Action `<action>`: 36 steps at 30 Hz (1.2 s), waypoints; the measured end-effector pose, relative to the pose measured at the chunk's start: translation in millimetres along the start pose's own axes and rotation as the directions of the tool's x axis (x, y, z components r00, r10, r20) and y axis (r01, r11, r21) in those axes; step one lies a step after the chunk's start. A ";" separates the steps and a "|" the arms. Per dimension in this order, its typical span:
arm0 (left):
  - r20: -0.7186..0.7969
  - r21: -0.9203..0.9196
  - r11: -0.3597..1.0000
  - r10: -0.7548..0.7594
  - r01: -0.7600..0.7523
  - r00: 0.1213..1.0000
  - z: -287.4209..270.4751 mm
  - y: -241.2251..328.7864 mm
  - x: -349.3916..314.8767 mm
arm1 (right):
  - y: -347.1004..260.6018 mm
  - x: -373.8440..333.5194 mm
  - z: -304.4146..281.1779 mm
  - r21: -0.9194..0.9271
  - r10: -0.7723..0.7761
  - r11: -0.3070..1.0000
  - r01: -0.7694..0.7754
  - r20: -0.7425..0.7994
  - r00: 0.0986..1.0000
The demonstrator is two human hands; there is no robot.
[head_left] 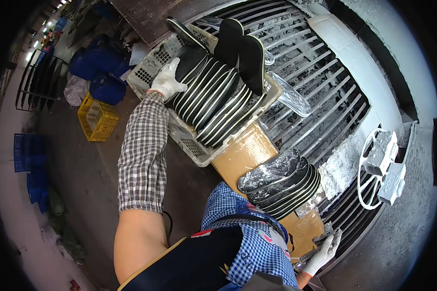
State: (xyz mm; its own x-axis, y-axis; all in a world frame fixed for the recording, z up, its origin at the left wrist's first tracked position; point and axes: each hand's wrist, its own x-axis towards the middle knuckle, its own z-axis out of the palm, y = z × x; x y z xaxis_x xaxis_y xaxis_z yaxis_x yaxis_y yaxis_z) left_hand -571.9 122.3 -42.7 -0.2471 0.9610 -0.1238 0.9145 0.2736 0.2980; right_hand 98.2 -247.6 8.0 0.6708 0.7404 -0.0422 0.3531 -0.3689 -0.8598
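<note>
My left hand [167, 81], in a white knit glove, lies against the left end of a row of black shoe soles [206, 94] with pale edges. Its thumb and fingers are spread. The soles stand packed on edge in a grey plastic crate [188, 140], with loose soles [252, 63] sticking up at its far side. At lower right, my gloved right hand [324, 253] has its fingers stretched out beside a crinkled, clear-looking piece [320, 237]; whether they touch is unclear. A second fanned stack of soles [286, 182], partly under clear film, rests on a cardboard box between the hands.
Dusty metal slats [310, 82] run along the right, next to a whitish machine part with a handwheel [369, 169]. Clear plastic-wrapped pieces [289, 94] lie on the slats. A yellow crate [97, 119] and blue drums [99, 63] stand on the floor at left.
</note>
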 end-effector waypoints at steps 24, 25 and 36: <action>-0.480 -0.254 0.955 -0.264 0.156 0.837 -57.0 23.2 12.4 | 0.9 1.3 -7.4 0.031 0.056 0.998 -0.056 -0.002 0.998; -0.528 -0.330 0.943 -0.146 -0.044 0.837 -68.0 22.2 12.6 | 0.1 2.9 -8.4 0.030 0.052 0.998 -0.052 0.003 0.999; 0.262 -0.965 0.121 0.515 0.234 0.816 -18.4 250.6 -204.7 | 16.3 -3.0 -11.4 0.159 0.054 0.986 -0.048 -0.032 0.998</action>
State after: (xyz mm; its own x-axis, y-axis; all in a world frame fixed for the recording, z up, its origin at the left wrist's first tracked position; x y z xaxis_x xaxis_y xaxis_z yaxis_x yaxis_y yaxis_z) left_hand -298.0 -5.1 74.8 0.3533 0.9148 -0.1959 -0.2565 0.2961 0.9201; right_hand 109.4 -262.2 -0.1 0.7096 0.7009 -0.0717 0.2123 -0.3097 -0.9268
